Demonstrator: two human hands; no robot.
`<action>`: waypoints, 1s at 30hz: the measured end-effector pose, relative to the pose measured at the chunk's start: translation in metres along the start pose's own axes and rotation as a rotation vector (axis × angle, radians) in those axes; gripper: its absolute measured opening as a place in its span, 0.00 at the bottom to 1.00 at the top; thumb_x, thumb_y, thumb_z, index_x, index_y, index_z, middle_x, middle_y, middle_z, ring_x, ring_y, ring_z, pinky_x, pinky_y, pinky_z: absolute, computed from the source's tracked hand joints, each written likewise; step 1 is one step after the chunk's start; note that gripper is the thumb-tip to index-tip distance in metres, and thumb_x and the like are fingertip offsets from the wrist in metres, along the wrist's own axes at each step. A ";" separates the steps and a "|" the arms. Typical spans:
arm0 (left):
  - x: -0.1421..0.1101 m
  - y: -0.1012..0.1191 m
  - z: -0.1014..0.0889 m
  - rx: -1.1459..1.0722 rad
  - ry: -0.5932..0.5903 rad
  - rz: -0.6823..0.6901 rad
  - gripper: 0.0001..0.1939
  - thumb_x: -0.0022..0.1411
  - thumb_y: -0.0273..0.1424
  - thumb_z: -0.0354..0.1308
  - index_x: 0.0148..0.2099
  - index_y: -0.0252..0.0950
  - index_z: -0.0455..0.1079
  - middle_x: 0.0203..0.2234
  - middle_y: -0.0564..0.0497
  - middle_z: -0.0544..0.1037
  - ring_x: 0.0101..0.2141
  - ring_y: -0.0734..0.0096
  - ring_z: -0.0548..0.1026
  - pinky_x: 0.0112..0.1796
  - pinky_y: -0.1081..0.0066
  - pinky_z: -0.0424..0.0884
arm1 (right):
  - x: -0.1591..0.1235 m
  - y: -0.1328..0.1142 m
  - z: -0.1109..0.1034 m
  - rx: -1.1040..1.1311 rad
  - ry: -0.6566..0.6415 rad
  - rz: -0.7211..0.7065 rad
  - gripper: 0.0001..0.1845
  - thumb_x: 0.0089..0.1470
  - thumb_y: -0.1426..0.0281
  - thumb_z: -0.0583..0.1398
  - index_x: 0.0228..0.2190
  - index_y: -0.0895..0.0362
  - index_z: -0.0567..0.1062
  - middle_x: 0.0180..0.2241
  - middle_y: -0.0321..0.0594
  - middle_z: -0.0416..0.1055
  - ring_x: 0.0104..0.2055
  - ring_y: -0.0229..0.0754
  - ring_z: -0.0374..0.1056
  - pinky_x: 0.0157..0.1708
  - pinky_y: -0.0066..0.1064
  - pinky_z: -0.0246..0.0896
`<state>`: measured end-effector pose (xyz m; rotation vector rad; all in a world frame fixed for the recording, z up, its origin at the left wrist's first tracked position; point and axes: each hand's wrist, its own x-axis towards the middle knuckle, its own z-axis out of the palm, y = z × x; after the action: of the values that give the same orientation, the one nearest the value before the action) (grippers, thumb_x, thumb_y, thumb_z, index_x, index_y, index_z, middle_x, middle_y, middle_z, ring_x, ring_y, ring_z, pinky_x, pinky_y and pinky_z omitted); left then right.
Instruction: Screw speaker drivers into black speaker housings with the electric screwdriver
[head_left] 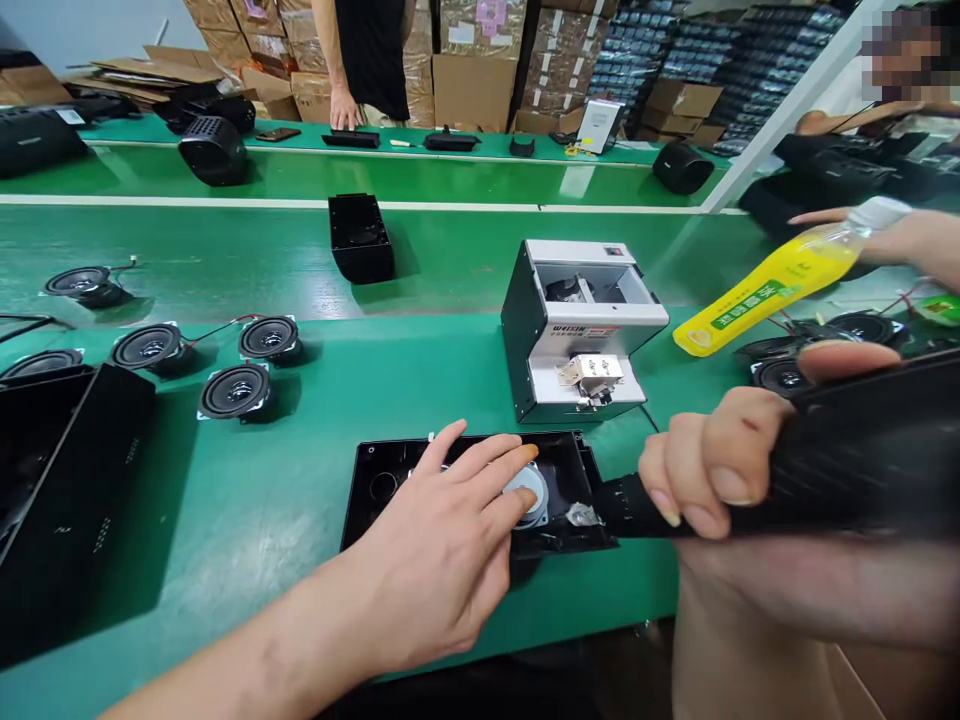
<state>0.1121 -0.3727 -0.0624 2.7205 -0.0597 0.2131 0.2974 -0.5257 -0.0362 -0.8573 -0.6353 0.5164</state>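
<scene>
My left hand (457, 525) lies over a black speaker housing (367, 475) with its fingers spread. Its fingertips touch a round grey speaker magnet (537, 492) inside the housing, and the hand covers much of the interior. In my right hand (720, 465) is a thick black electric screwdriver (847, 455), gripped nearly level. Its narrow front end reaches the right end of the housing; the tip itself I cannot make out. A small crumpled, shiny piece (583, 514) sits in the housing near that end.
Just behind the housing stands a screw feeder (589, 330). Several loose speakers (236, 390) and a large black casing (75, 480) are on the left. A yellow drink bottle (765, 290) tilts near another person's hand (915, 245) at right. A black housing (361, 238) sits further back.
</scene>
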 end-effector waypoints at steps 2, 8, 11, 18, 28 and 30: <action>0.000 -0.001 0.003 0.033 -0.011 0.018 0.20 0.72 0.29 0.50 0.62 0.37 0.71 0.69 0.42 0.67 0.71 0.51 0.60 0.71 0.38 0.49 | -0.001 0.005 0.001 -0.056 -0.121 -0.030 0.30 0.58 0.37 0.60 0.50 0.42 0.79 0.21 0.33 0.66 0.16 0.40 0.58 0.15 0.33 0.58; -0.001 -0.003 0.006 0.034 0.000 0.021 0.20 0.74 0.31 0.48 0.62 0.38 0.73 0.67 0.44 0.71 0.70 0.51 0.62 0.70 0.39 0.49 | -0.003 0.011 0.003 -0.123 -0.118 -0.063 0.34 0.60 0.33 0.54 0.50 0.42 0.80 0.20 0.33 0.62 0.15 0.38 0.56 0.14 0.32 0.56; -0.001 -0.002 0.005 0.030 0.018 0.021 0.20 0.73 0.31 0.50 0.62 0.38 0.73 0.65 0.44 0.73 0.69 0.51 0.63 0.70 0.39 0.50 | -0.003 0.012 0.003 -0.113 -0.140 -0.082 0.35 0.60 0.32 0.53 0.50 0.42 0.80 0.20 0.32 0.63 0.15 0.38 0.56 0.14 0.32 0.57; -0.001 0.001 0.005 0.020 0.018 0.003 0.20 0.73 0.30 0.50 0.62 0.38 0.73 0.65 0.44 0.73 0.69 0.51 0.63 0.70 0.40 0.51 | -0.002 0.017 0.005 -0.121 -0.122 -0.093 0.31 0.60 0.36 0.58 0.50 0.44 0.80 0.22 0.32 0.66 0.16 0.38 0.58 0.15 0.33 0.58; -0.002 0.001 0.007 0.007 0.011 -0.011 0.20 0.71 0.30 0.52 0.62 0.38 0.73 0.65 0.43 0.73 0.70 0.52 0.62 0.69 0.39 0.49 | -0.013 0.028 0.006 -0.088 -0.126 -0.118 0.32 0.55 0.36 0.64 0.50 0.43 0.79 0.22 0.30 0.67 0.15 0.36 0.57 0.14 0.30 0.58; -0.002 0.001 0.007 0.000 0.015 -0.011 0.20 0.71 0.30 0.52 0.62 0.38 0.73 0.65 0.43 0.72 0.70 0.52 0.62 0.69 0.39 0.49 | -0.020 0.030 0.009 -0.081 -0.076 -0.137 0.30 0.55 0.38 0.65 0.48 0.44 0.80 0.21 0.32 0.69 0.14 0.37 0.57 0.14 0.31 0.58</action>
<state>0.1109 -0.3765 -0.0688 2.7183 -0.0406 0.2301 0.2722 -0.5169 -0.0620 -0.8668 -0.7833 0.4028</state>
